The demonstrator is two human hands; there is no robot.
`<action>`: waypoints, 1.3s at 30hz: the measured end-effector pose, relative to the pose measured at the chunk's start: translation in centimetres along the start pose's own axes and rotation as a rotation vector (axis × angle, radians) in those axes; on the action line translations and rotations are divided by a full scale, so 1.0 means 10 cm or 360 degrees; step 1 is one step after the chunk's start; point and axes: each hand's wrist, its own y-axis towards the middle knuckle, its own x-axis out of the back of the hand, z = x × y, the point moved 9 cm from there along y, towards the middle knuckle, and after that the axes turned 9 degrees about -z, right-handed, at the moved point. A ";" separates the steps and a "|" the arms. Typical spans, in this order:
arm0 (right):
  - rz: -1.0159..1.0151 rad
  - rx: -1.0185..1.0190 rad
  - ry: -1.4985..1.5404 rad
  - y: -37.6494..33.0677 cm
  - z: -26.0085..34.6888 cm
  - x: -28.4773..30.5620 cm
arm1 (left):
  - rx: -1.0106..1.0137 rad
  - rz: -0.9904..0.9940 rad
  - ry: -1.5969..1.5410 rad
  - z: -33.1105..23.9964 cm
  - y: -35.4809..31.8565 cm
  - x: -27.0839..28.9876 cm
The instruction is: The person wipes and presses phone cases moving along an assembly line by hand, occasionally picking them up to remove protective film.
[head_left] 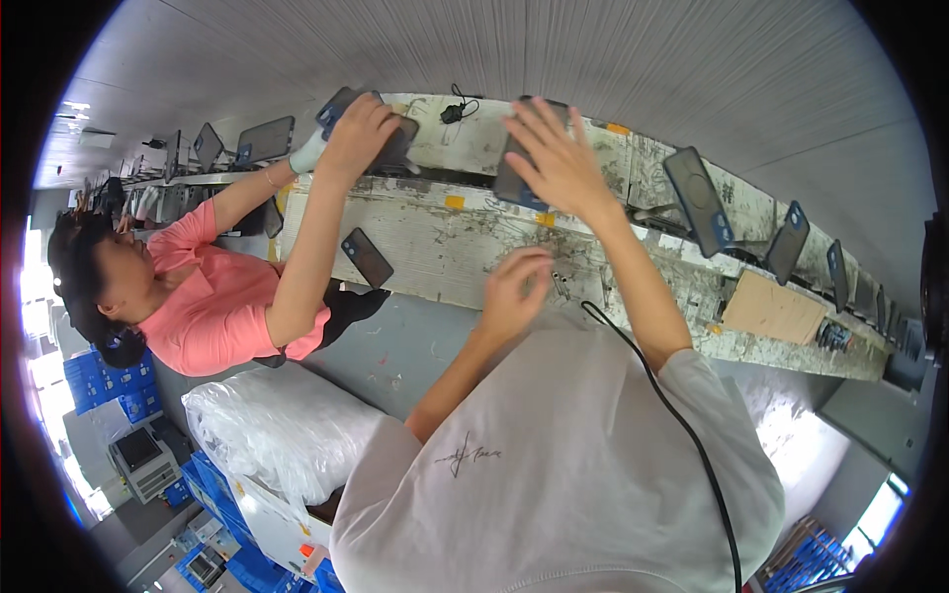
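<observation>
My right hand (559,163) is spread over a dark phone case (511,186) that stands on the line at the rear of the workbench. Its fingers are stretched out, slightly blurred, and cover much of the case. Lower and to the left, my left hand (514,287) hovers over the bench edge with loosely bent fingers. A gap shows between its thumb and fingers, with nothing visible in it. To the right of my right hand, another dark phone case (698,201) with a blue camera corner leans on the line.
On the left, a co-worker in a pink shirt (232,316) reaches to dark phone cases (400,143). One more case (367,258) lies on the worn bench (435,232). Further cases (788,242) stand rightward, near a tan board (774,302). A plastic-wrapped bundle (282,425) is lower left.
</observation>
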 end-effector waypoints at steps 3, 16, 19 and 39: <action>0.0051 -0.0185 -0.0056 -0.33 -0.34 0.31 | 0.0094 -0.0323 0.0128 -0.04 0.04 0.53; -0.0339 -0.0643 0.0364 -1.10 -0.99 1.77 | -0.0524 0.0297 0.0970 -0.19 1.79 -0.42; -0.0383 -0.0605 0.0533 -1.00 -0.75 1.78 | -0.0463 0.0432 0.0989 -0.13 1.68 -0.96; -0.0183 -0.0602 -0.0515 -0.81 -0.64 0.81 | -0.0280 -0.0410 0.0418 -0.30 0.90 0.68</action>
